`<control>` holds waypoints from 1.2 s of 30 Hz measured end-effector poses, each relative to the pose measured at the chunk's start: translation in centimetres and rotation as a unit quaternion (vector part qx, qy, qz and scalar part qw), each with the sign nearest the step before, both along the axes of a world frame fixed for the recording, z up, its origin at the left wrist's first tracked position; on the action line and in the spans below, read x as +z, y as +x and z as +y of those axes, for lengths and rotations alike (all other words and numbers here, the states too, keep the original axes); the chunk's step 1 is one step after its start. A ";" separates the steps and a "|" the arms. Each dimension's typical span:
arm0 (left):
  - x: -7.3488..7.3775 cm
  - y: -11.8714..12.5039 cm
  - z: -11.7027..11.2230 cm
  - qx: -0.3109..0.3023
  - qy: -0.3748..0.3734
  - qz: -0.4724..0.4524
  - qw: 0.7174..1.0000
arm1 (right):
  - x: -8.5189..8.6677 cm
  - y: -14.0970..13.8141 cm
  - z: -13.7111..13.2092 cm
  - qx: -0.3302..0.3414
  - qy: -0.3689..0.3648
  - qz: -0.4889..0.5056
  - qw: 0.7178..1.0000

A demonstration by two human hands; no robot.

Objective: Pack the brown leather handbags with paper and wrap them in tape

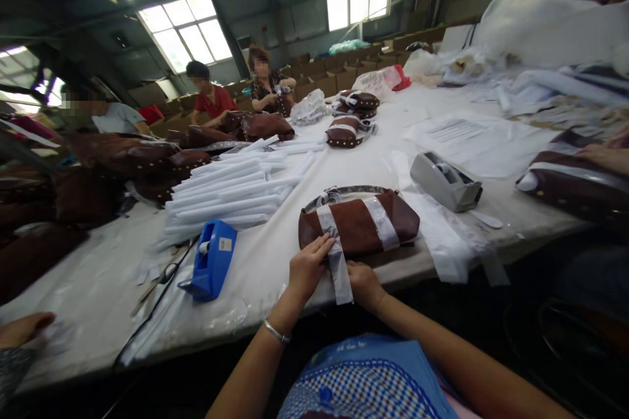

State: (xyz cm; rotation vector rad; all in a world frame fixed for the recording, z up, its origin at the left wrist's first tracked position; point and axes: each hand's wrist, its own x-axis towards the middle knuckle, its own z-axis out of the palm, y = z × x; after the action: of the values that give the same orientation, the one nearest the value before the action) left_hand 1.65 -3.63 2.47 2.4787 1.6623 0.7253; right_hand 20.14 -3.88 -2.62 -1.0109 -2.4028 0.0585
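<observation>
A brown leather bag point(358, 226) lies at the near edge of the white-covered table point(275, 255), with two white paper strips wrapped over it. My left hand point(307, 268) rests on the bag's left end, fingers pressing the left strip point(337, 255). My right hand point(363, 283) is closed on the lower end of the same strip, just below the bag's front edge. A metal bracelet shows on my left wrist.
A blue tape dispenser point(210, 265) sits left of the bag, a grey one point(445, 180) to the right. A stack of white paper strips point(236, 193) and several brown bags lie further back. Three people work at the far left; another person's hand point(22, 330) rests at the near left.
</observation>
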 end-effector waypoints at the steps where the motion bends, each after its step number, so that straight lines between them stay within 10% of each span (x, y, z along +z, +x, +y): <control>1: -0.5 -0.1 0.0 -0.003 0.013 0.000 1.000 | 0.0 0.5 -0.1 0.003 0.012 0.000 1.000; 13: -3.8 -0.2 -0.4 -0.008 0.144 0.029 0.989 | 0.9 4.1 -5.0 0.230 0.030 0.091 0.969; 22: -4.4 0.5 -0.8 0.008 0.185 0.030 0.982 | 9.2 1.8 7.2 0.052 -0.025 0.131 0.990; 36: -4.9 0.7 -0.8 0.020 0.184 0.030 0.982 | 6.6 -0.8 11.8 0.057 -0.029 -0.137 0.988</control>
State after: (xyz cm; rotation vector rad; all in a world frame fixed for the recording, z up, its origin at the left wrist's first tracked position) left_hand 2.36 -4.42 -2.41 2.7368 1.7402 1.0600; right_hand 19.29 7.89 3.93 -0.9588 -2.7234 0.0305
